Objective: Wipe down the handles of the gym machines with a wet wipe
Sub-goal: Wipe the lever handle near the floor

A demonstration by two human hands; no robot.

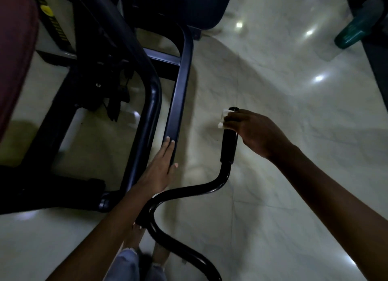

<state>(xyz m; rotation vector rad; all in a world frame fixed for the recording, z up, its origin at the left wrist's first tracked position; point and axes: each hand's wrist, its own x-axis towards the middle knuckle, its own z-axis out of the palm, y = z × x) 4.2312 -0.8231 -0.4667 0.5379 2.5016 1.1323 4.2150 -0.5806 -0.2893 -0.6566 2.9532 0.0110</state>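
Observation:
A black curved bar [195, 189] ends in a black padded handle [229, 146] near the middle of the view. My right hand [254, 131] grips the upper end of that handle with a white wet wipe [224, 116] wrapped between fingers and grip. The wipe shows only at the handle's left side. My left hand [160, 167] rests flat, fingers straight, on a dark blue frame bar [178, 96] of the machine to the left.
The machine's black frame [147, 104] and a dark red pad [14, 56] fill the left side. A yellow knob [46, 10] sits at the top left. Glossy pale floor tiles [294, 91] spread to the right. A green object [357, 28] lies at the top right. My legs [134, 259] are below.

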